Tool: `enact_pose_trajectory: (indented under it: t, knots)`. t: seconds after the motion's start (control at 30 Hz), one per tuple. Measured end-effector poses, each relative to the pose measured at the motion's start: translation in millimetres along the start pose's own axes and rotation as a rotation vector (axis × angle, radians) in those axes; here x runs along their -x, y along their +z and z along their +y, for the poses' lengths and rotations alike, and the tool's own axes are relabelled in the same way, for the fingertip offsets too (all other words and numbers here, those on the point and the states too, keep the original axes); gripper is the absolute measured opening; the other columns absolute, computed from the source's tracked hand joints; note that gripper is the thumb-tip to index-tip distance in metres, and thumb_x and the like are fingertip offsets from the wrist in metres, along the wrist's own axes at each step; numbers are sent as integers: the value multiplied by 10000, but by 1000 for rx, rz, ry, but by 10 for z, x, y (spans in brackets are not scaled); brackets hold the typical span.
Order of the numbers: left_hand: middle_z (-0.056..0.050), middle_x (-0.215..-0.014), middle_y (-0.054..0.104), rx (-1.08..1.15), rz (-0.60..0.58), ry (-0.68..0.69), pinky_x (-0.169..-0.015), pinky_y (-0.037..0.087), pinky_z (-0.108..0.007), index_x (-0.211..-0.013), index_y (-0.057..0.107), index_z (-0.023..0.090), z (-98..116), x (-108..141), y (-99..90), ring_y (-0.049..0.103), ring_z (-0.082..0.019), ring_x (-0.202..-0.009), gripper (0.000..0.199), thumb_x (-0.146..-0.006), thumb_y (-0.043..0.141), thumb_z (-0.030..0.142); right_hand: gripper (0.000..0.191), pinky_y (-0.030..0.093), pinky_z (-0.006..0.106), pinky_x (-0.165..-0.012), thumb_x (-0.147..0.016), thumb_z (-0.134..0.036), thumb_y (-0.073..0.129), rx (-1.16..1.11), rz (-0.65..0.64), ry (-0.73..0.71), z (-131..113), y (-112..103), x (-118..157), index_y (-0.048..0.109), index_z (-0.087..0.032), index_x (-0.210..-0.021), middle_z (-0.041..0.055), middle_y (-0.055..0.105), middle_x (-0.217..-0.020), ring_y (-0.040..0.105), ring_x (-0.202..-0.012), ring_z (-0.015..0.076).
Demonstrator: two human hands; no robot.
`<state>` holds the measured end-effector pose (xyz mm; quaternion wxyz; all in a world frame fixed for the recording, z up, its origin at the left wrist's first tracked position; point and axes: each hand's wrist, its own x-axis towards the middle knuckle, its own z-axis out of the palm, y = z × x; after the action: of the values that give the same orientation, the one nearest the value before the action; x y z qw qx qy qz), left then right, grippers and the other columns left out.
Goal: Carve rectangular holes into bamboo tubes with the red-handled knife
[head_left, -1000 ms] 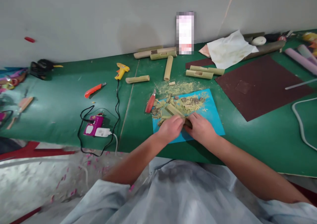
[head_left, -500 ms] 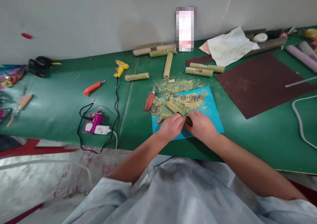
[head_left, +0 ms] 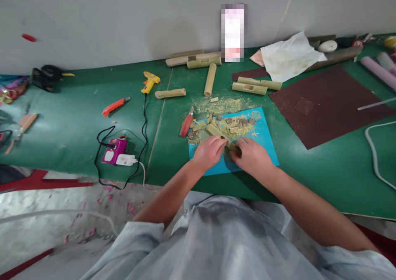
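A green bamboo tube (head_left: 215,130) with a dark opening in its side lies slanted between my hands over a blue sheet (head_left: 266,137). My right hand (head_left: 251,155) is wrapped round its near end. At the tube's middle, beside the opening, my left hand (head_left: 209,151) has its fingers pinched together on it. Bamboo scraps and shavings (head_left: 244,123) cover the upper part of the sheet. Just left of them rests a red-handled knife (head_left: 186,123).
Behind the sheet are cut bamboo tubes (head_left: 210,80) and a phone (head_left: 233,32) against the wall. Leftward lie a yellow glue gun (head_left: 150,82), an orange cutter (head_left: 115,106) and a purple power block (head_left: 114,151) with cords. A dark brown sheet (head_left: 334,107) lies right.
My left hand has moved slightly left and up along the tube, showing more of its near part. My right hand stays nearly in place. The view has shifted a little.
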<state>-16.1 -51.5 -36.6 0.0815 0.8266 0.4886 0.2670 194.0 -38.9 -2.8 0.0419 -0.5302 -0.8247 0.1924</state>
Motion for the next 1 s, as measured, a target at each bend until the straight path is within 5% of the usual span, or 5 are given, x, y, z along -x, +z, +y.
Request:
enact_pose_trajectory:
  t: [0.4, 0.63, 0.87, 1.0]
  knots:
    - [-46, -961, 799, -31, 234, -100, -887, 660, -353, -1043, 763, 210, -409, -186, -350, 763, -178, -893, 177, -1083, 597, 258, 252, 508, 369, -795, -996, -422, 744, 19, -7, -8, -20, -63, -5, 722, -184, -1076, 150, 764, -1117, 715, -1084, 317]
    - [-38, -978, 783, 23, 404, -162, -766, 587, -264, -1061, 772, 199, -522, -608, -402, 702, -139, -821, 126, -1049, 649, 224, 300, 492, 356, -783, -998, -470, 739, 5, -11, -13, 29, -64, -47, 724, -187, -1095, 138, 765, -1120, 716, -1060, 302]
    - [-29, -1003, 790, 23, 335, -120, -790, 573, -255, -1078, 779, 202, -507, -905, -378, 691, -128, -824, 184, -1072, 605, 258, 235, 469, 348, -750, -966, -421, 778, -1, -33, -41, 22, -57, -54, 727, -201, -1030, 128, 766, -1076, 712, -1028, 295]
    - [-38, -1030, 806, -39, 463, -106, -799, 573, -259, -1102, 777, 195, -678, -900, -505, 716, -138, -872, 196, -1079, 608, 291, 182, 441, 340, -725, -978, -379, 740, -15, -40, -37, 30, -17, -63, 712, -200, -995, 126, 762, -1047, 697, -977, 277]
